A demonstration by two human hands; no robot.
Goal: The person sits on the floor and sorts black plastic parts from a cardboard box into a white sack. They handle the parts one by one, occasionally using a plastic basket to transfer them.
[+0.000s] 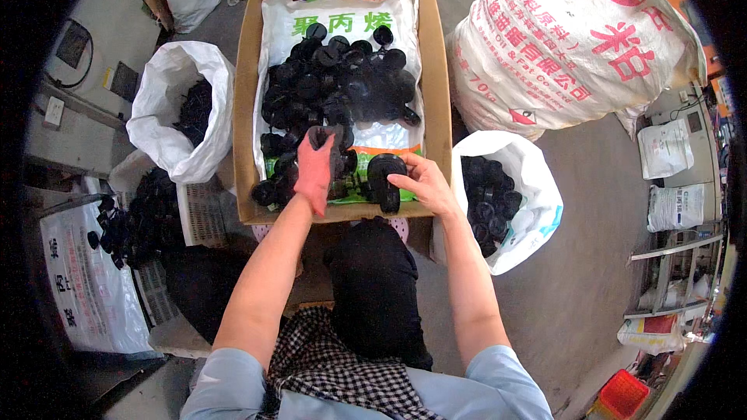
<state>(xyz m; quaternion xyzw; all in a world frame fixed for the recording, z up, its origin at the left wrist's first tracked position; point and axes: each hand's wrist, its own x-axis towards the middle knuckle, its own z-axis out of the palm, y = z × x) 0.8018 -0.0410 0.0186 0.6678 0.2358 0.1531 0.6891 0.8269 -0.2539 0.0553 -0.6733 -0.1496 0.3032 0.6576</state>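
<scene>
My right hand (429, 184), bare, holds a round black plastic part (385, 178) between thumb and fingers over the near edge of a cardboard box (439, 99). My left hand (317, 169) wears a pink work glove with a dark palm. It is among black plastic parts at the box's near side; its fingertips are hard to make out, and whether they grip anything is unclear. A heap of similar black parts (338, 81) lies in the box on a white printed plastic sack (283, 11).
Right of the box stands an open white sack (540, 216) holding black parts (487, 195). Behind it bulges a large printed woven sack (560, 41). At left are another open white sack (154, 99) with dark pieces and a pale plastic crate (201, 216) beside piled black parts (149, 219).
</scene>
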